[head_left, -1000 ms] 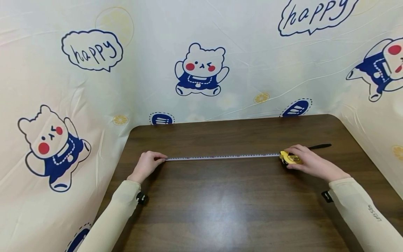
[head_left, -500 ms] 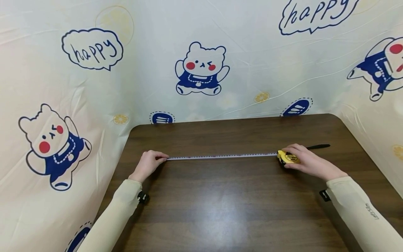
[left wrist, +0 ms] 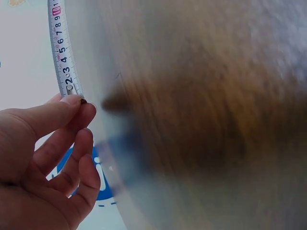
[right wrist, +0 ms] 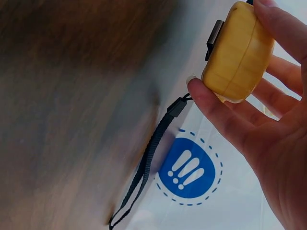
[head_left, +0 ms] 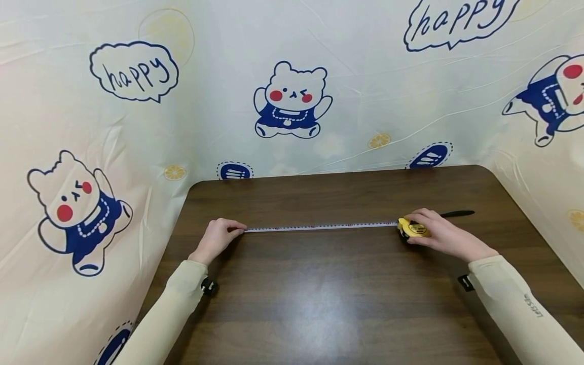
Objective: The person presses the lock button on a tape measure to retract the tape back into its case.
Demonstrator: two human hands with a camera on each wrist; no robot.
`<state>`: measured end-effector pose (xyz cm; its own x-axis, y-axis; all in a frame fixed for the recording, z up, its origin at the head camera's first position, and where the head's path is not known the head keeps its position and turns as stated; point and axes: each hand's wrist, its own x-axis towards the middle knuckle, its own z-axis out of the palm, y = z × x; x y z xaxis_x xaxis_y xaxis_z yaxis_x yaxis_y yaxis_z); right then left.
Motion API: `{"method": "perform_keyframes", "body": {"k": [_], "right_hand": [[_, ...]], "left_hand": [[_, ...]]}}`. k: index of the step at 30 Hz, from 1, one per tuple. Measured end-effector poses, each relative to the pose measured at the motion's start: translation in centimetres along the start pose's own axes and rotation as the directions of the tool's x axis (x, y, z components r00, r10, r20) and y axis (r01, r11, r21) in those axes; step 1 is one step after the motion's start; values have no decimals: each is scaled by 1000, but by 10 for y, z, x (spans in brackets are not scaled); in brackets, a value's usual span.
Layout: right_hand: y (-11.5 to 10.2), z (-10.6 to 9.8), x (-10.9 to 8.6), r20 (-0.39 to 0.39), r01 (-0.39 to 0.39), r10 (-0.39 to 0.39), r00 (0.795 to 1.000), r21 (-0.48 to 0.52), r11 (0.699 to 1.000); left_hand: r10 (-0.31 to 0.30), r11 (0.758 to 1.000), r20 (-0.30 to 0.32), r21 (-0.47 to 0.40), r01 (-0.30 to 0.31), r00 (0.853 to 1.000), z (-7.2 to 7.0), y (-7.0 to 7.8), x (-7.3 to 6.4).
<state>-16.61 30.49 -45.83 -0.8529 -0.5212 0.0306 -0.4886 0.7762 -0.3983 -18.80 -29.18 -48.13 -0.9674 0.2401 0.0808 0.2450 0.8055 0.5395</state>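
A yellow tape measure (head_left: pixel 414 229) is gripped by my right hand (head_left: pixel 440 235), thumb on one side and fingers on the other. Its white blade (head_left: pixel 319 227) stretches leftward, nearly level, across the table's middle. At the blade's free end, my left hand (head_left: pixel 218 239) pinches the tip between thumb and forefinger. In the left wrist view the printed numbers on the blade (left wrist: pixel 61 48) run away from the pinch, and the other fingers are curled loosely. The right wrist view shows the yellow case (right wrist: pixel 240 52) within the fingers, with a black wrist strap (right wrist: pixel 148 158) hanging from it.
A brown wooden table (head_left: pixel 292 284) with rounded far corners lies beneath both hands. A pale cloth (head_left: pixel 356 81) printed with cartoon bears stands around its back and sides. A black wrist device (head_left: pixel 209 287) sits at the left sleeve's cuff.
My right hand and the tape measure case have moved left, and the exposed blade is shorter. My left hand has shifted slightly right, still pinching the tip.
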Motion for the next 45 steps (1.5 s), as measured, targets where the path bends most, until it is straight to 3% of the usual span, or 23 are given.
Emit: {"method": "perform_keyframes", "body": {"k": [9, 34, 45], "right_hand": [[-4, 2, 4, 13, -5, 5, 1000, 12, 1000], [-13, 7, 12, 9, 19, -19, 1000, 9, 1000], [-15, 10, 15, 14, 21, -21, 1000, 13, 1000]], "left_hand": [[-6, 1000, 5, 1, 6, 1000, 3, 5, 0], [48, 999, 14, -22, -47, 999, 11, 15, 3], [28, 999, 37, -35, -27, 999, 14, 22, 6]]}}
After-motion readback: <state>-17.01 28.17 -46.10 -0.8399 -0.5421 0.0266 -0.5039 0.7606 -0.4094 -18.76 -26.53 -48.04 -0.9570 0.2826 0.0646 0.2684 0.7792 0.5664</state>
